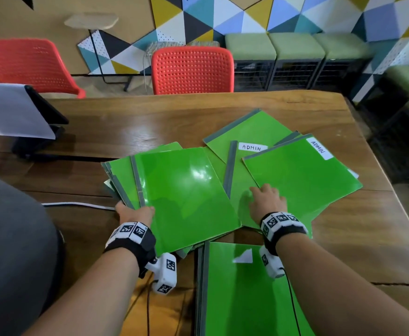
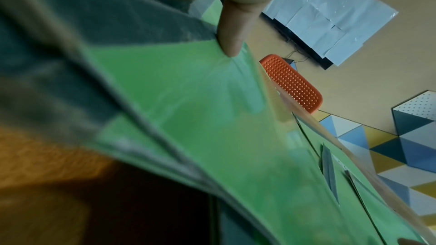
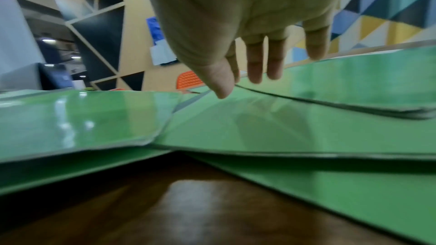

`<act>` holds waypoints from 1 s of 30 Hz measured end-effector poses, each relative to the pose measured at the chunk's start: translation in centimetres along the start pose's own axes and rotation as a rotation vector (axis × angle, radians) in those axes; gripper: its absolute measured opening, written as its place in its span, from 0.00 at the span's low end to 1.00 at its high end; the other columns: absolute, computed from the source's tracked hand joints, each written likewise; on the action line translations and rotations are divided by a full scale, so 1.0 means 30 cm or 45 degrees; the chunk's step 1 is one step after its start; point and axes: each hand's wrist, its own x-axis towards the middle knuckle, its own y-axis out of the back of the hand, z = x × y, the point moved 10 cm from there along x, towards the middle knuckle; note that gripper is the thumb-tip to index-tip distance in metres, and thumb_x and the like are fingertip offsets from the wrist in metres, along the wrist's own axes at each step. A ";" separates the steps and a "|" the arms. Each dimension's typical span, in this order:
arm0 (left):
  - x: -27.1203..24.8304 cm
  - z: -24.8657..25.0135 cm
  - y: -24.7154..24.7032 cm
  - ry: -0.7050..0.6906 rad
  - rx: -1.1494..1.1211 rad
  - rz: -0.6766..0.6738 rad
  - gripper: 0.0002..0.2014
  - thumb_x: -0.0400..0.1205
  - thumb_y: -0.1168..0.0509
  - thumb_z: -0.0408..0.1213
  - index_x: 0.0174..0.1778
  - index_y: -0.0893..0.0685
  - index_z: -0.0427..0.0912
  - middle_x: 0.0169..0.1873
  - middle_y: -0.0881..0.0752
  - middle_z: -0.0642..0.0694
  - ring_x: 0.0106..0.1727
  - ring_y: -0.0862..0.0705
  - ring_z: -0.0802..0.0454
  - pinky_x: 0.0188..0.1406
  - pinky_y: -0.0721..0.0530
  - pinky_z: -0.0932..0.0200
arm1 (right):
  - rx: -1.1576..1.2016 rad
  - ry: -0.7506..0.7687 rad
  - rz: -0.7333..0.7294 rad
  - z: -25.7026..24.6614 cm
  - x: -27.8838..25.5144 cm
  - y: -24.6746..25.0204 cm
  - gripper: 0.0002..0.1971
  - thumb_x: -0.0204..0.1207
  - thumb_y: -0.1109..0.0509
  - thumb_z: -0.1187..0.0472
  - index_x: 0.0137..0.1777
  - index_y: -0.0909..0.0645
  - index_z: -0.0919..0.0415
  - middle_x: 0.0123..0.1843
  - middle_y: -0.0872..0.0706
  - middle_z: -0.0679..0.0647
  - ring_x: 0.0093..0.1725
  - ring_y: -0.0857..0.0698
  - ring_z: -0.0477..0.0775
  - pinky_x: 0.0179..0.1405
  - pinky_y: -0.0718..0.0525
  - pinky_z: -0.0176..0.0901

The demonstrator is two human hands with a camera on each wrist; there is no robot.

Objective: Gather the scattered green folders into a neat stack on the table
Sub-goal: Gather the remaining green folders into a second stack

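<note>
Several glossy green folders with grey spines lie on the wooden table [image 1: 126, 122]. My left hand [image 1: 134, 212] grips the near spine corner of a bundle of folders [image 1: 184, 190], thumb on top [image 2: 232, 31], fingers hidden below. My right hand [image 1: 267, 200] lies flat with straight fingers on a folder [image 1: 242, 197] in the fanned heap, beside the "ADMIN" labelled folder [image 1: 303, 170]; its fingertips [image 3: 256, 70] touch the green cover [image 3: 259, 118]. Another ADMIN folder [image 1: 247, 132] lies farther back. A squared stack of folders [image 1: 242, 294] sits nearest me.
A black stand with white paper [image 1: 12, 110] occupies the table's left. A white cable [image 1: 77, 204] runs along the left front. Red chairs [image 1: 192, 69] stand behind the table, and green stools [image 1: 295, 47] line the wall. The table's right edge [image 1: 378, 151] is close to the heap.
</note>
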 end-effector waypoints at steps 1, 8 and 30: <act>0.003 0.011 0.003 -0.023 -0.025 0.006 0.43 0.76 0.29 0.29 0.83 0.45 0.53 0.74 0.27 0.34 0.69 0.22 0.31 0.68 0.25 0.39 | -0.028 -0.107 -0.006 0.049 0.013 0.002 0.28 0.77 0.33 0.52 0.77 0.34 0.46 0.74 0.28 0.56 0.73 0.28 0.61 0.72 0.29 0.68; 0.037 0.083 0.099 -0.182 -0.157 0.105 0.36 0.81 0.35 0.29 0.82 0.43 0.52 0.65 0.20 0.38 0.57 0.18 0.36 0.54 0.22 0.47 | -0.085 -0.267 -0.332 0.158 0.034 -0.096 0.43 0.81 0.43 0.69 0.80 0.65 0.32 0.85 0.57 0.69 0.79 0.49 0.85 0.62 0.19 0.72; -0.100 0.076 -0.129 -0.350 -0.078 -0.333 0.37 0.79 0.33 0.23 0.81 0.39 0.48 0.72 0.24 0.41 0.74 0.26 0.37 0.75 0.32 0.38 | 0.303 -0.787 -0.365 0.409 -0.235 -0.086 0.53 0.63 0.22 0.38 0.82 0.49 0.51 0.80 0.41 0.67 0.77 0.34 0.72 0.71 0.27 0.68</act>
